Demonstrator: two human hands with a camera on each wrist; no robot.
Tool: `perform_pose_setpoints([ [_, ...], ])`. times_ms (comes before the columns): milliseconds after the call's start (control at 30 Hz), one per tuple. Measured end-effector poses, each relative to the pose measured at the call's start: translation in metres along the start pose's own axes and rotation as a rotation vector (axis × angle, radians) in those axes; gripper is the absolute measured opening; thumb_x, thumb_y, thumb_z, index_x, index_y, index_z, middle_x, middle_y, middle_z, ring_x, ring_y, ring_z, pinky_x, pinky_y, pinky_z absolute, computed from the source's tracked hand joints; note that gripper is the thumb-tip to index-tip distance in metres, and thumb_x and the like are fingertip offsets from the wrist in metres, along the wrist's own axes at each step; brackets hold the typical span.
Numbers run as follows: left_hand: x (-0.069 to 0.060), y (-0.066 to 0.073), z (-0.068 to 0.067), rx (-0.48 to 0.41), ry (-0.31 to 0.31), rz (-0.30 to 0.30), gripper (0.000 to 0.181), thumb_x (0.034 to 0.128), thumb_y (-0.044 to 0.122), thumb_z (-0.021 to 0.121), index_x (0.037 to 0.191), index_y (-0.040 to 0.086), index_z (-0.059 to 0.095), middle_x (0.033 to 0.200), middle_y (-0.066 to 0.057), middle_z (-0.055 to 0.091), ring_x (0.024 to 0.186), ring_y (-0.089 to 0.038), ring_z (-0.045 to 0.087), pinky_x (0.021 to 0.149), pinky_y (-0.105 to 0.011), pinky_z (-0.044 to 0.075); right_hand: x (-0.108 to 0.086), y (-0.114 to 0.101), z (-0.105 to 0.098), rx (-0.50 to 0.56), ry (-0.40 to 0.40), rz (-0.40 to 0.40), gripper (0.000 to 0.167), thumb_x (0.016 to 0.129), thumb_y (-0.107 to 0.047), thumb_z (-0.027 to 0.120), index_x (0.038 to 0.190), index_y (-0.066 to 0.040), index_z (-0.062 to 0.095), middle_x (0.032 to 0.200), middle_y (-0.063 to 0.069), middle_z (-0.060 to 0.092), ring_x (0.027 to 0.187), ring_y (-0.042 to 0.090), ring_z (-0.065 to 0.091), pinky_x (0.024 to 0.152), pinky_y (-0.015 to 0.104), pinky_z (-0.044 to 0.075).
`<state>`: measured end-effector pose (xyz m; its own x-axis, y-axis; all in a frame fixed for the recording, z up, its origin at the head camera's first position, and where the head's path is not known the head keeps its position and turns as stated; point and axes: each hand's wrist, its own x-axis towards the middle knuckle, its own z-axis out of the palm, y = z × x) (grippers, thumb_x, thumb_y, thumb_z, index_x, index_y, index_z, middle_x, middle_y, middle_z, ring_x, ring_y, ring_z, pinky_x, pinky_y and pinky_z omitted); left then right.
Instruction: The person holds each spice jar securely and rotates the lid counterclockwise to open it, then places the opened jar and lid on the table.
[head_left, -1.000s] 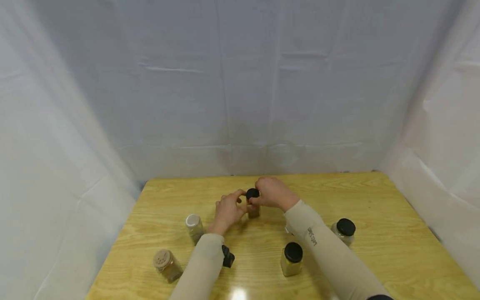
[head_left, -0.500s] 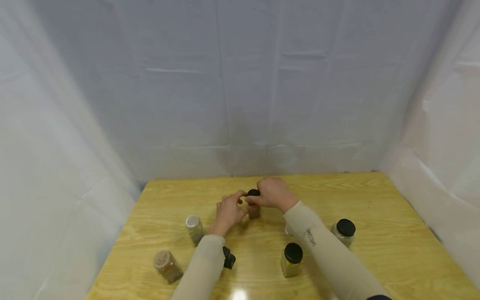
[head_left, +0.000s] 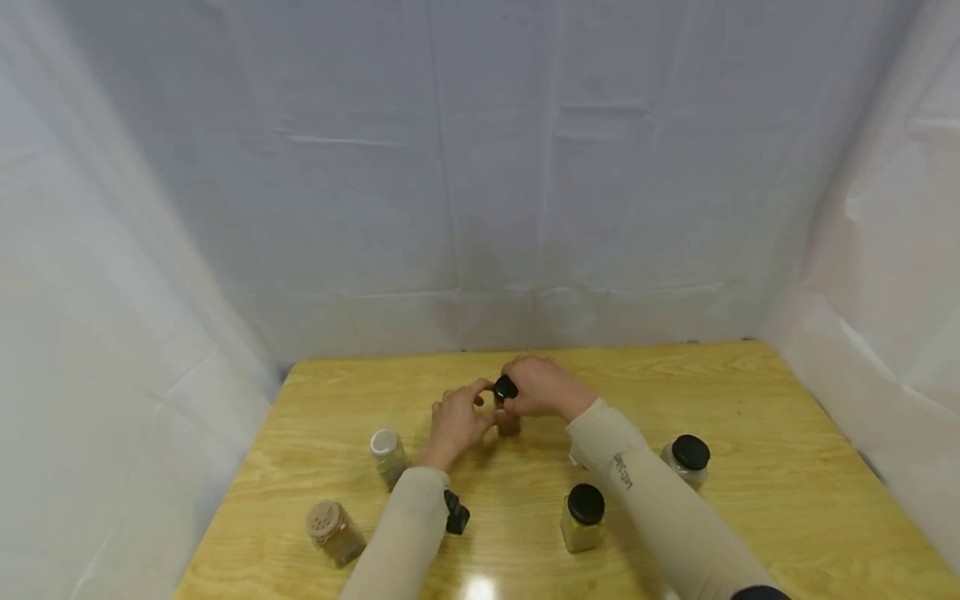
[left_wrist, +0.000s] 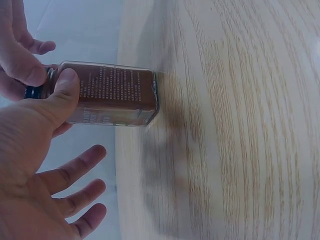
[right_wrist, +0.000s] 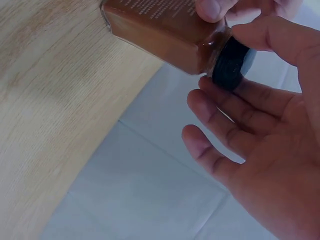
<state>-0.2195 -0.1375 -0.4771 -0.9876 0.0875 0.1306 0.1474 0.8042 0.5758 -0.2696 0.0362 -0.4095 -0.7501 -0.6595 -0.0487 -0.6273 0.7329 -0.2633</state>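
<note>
Two hands meet at one jar, and I see it well from all three cameras. The left hand (head_left: 456, 425) holds the brown-filled jar (left_wrist: 110, 92) near its neck, thumb on the printed side, while three of its fingers (left_wrist: 82, 197) spread away from the glass. The right hand (head_left: 546, 387) pinches the black cap (right_wrist: 231, 62) at the neck, thumb on one side and fingertips on the other, its remaining fingers hanging off the cap. The jar is upright near the far edge of the tabletop (head_left: 720, 392), around the middle of its width (whether its base touches the wood, I cannot tell).

Nearer me, in the head view, a white-capped jar (head_left: 387, 458) stands just left of the left forearm, and a jar with a perforated tan lid (head_left: 335, 533) stands closer in and further left. A yellow-filled jar (head_left: 582, 529) with a black lid sits between the forearms, and another black-lidded jar (head_left: 687, 462) lies beyond the right sleeve (head_left: 645, 492), partly hidden by it. White sheeting (head_left: 487, 167) hangs behind the tabletop.
</note>
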Motion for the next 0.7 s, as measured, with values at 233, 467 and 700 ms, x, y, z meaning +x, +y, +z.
perform_pose_setpoints([
  [233,-0.0002,-0.0032,0.0003,-0.006,-0.002,0.015,0.044,0.0978,0.033,0.078,0.138,0.019,0.067,0.117,-0.016,0.077,0.106,-0.042,0.064,0.089,-0.058,0.041,-0.0001,-0.0015,0.0037,-0.023,0.014,0.007,0.038,0.099,-0.04,0.075,0.115,-0.007,0.071,0.101,0.007,0.07,0.078,0.016,0.059,0.068,0.032,0.05],
  [467,-0.0022,-0.0033,-0.0007,-0.007,-0.011,-0.007,0.047,0.0964,0.041,0.078,0.138,0.021,0.067,0.118,-0.014,0.076,0.108,-0.04,0.064,0.089,-0.056,0.041,-0.0024,0.0006,0.0061,-0.012,0.077,0.091,0.04,0.095,-0.048,0.078,0.097,-0.009,0.068,0.08,0.002,0.066,0.065,0.015,0.054,0.06,0.029,0.041],
  [700,-0.0045,-0.0025,-0.0037,-0.016,-0.013,-0.014,0.051,0.0932,0.045,0.08,0.136,0.02,0.068,0.119,-0.015,0.076,0.11,-0.039,0.064,0.09,-0.056,0.041,-0.0057,0.0044,0.0031,-0.04,0.086,0.097,0.041,0.089,-0.05,0.083,0.09,-0.011,0.07,0.079,0.001,0.067,0.066,0.015,0.056,0.062,0.032,0.044],
])
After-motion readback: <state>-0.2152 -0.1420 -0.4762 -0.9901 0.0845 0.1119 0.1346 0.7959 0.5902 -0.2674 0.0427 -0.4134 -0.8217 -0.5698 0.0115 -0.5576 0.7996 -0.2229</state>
